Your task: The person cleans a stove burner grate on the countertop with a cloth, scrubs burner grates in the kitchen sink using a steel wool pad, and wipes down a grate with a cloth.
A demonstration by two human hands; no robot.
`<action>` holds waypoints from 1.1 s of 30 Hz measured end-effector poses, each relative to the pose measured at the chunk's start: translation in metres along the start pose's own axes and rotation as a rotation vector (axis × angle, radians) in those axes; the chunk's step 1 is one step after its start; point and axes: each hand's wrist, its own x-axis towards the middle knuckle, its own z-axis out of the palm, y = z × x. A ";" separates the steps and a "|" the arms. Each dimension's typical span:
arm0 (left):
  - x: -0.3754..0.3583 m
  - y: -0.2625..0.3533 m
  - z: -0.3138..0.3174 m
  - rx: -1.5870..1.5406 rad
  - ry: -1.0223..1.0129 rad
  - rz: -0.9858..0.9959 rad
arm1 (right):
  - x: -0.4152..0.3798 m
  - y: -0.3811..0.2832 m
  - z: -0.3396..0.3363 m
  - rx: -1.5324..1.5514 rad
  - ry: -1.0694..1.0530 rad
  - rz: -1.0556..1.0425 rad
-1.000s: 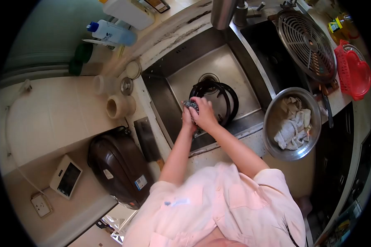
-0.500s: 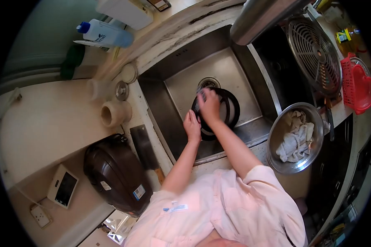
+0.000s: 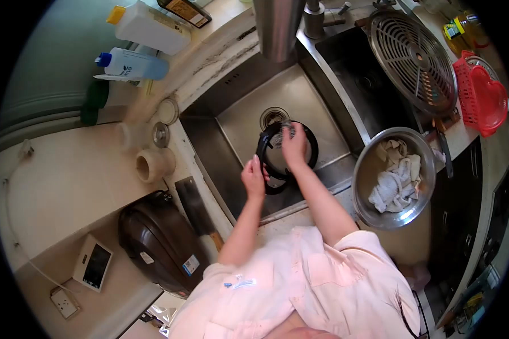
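Ring mid-frame, pinched by left hand, liable to slip under uneven pressure from scourer clutched in right hand

Shirt pale pink — heart-shaped basket red — ring black.

The sink basin is brushed metal with a soft sheen; the ring-shaped rack looks black, smooth and glossy. The scouring pad appears to be wiry, rough metal. The round bowl is shiny, smooth metal, the rags inside rumpled matt cloth. The slotted round tray is polished metal, the heart-shaped basket glossy red plastic. The cleaver has a dull metal blade and a wooden handle.
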 end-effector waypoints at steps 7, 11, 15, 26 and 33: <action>0.050 0.039 0.007 0.727 -0.174 -0.045 | -0.058 -0.139 -0.175 -0.070 -0.189 -0.437; 0.077 0.020 0.018 0.394 -0.276 -0.061 | -0.026 -0.107 -0.254 -0.561 0.149 -0.380; 0.073 0.044 0.034 0.330 -0.342 -0.192 | -0.026 -0.064 -0.262 -1.024 -0.200 -0.451; -0.015 0.064 0.009 0.675 -0.314 0.373 | -0.022 -0.140 -0.250 -0.284 -0.013 -0.395; -0.031 0.076 -0.015 0.090 -0.368 0.340 | -0.063 -0.153 -0.124 -0.063 -0.318 -0.762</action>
